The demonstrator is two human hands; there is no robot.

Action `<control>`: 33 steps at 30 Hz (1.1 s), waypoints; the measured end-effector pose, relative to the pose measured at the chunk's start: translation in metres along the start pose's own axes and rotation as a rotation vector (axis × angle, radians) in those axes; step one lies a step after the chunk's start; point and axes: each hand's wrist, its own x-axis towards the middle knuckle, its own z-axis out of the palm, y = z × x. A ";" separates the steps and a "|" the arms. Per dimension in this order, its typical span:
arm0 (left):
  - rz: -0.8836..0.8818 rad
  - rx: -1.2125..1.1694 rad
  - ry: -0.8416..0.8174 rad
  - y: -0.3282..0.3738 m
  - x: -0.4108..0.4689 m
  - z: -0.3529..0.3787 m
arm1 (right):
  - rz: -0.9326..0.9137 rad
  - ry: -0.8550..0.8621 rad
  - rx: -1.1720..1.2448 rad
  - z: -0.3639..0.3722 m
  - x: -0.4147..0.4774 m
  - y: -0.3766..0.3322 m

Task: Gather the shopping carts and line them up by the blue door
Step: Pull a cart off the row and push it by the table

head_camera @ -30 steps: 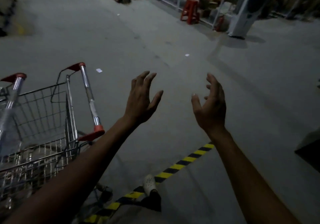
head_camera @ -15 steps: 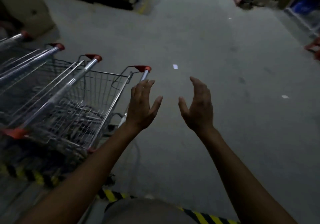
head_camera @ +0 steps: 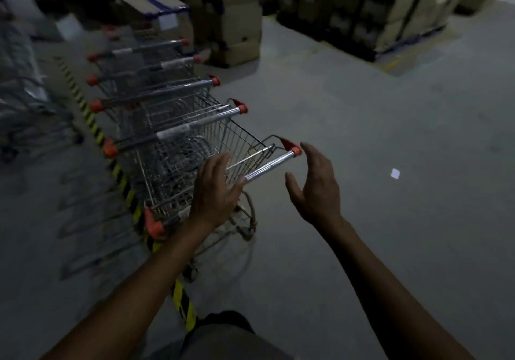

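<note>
Several wire shopping carts (head_camera: 167,125) with chrome handles and orange end caps stand nested in a row at the left. The nearest cart's handle (head_camera: 269,164) runs diagonally in front of me. My left hand (head_camera: 216,192) hovers with spread fingers over the middle of that handle, in front of the basket; whether it touches is unclear. My right hand (head_camera: 315,187) is open just right of the handle's orange end cap (head_camera: 296,151), palm turned inward, holding nothing. No blue door is in view.
A yellow-and-black striped line (head_camera: 122,181) runs along the floor beside the carts. Stacked cardboard boxes (head_camera: 237,25) and dark loaded pallets (head_camera: 362,11) stand behind. A white scrap (head_camera: 395,173) lies on the grey concrete floor at right.
My view has swung left, bringing the whole row of carts into sight. Both hands have come close to the nearest cart's handle, still open.
</note>
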 end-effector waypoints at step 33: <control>-0.858 0.484 -0.331 -0.112 0.001 0.023 | -0.339 -0.972 -0.307 0.195 0.119 0.078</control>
